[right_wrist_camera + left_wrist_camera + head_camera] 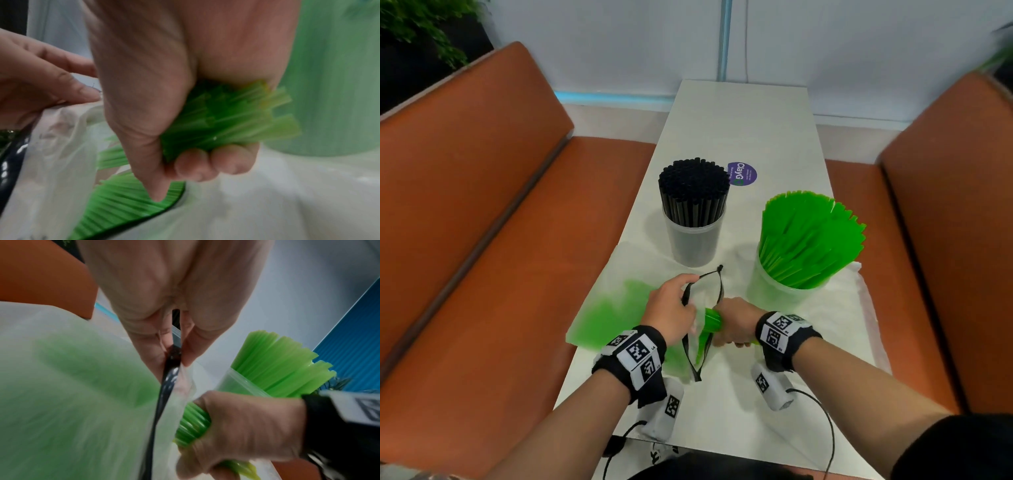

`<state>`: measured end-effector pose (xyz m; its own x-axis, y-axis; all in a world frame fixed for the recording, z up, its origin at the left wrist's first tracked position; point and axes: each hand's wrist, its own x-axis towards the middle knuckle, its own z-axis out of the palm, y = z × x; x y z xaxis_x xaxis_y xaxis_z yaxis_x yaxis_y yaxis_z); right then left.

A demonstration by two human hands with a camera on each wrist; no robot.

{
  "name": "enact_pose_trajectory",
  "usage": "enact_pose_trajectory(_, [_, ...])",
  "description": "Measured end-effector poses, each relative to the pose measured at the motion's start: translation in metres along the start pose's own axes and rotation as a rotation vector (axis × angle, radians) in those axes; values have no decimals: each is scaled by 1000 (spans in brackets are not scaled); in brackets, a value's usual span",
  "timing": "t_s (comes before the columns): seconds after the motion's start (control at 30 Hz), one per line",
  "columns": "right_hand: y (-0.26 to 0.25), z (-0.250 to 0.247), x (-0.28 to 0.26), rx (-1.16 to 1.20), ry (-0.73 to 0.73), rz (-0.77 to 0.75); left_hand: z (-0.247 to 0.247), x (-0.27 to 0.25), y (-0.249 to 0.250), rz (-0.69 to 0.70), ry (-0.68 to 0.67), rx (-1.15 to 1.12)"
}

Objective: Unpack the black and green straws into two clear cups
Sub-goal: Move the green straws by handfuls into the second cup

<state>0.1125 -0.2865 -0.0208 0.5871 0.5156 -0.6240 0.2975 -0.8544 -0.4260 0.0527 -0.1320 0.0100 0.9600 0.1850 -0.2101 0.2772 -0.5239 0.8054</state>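
The black straws (693, 186) already stand packed in one clear cup (695, 245) on the worktop (739, 120), and a thick fan of green straws (810, 236) fills the second cup (780, 294) beside it, so the job looks nearly done. The left hand (671, 310) pinches the black-edged mouth of the plastic bag (619, 301) open, while the right hand (734, 320) is clenched round another bundle (226, 116) of green straws at the opening. More green straws show inside the bag, still to be moved.
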Motion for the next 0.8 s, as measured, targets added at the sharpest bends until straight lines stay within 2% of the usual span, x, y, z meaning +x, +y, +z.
enact_pose_trajectory(0.1, [28,2,-17,-76,97,11,-1,11,4,-33,24,41])
enact_pose_trajectory(0.37, [117,5,-89,-69,268,138,6,35,10,-40,22,134])
enact_pose_trajectory(0.47, [138,9,-111,24,317,158,14,35,18,-105,113,112])
enact_pose_trajectory(0.57, [142,12,-119,108,371,137,16,32,33,-2,197,-1])
enact_pose_trajectory(0.67, [132,11,-116,176,415,70,18,29,48,159,121,-232])
enact_pose_trajectory(0.73, [120,8,-110,190,405,25,21,26,54,171,59,-274])
enact_pose_trajectory(0.8, [111,4,-103,171,384,12,22,27,54,149,53,-280])
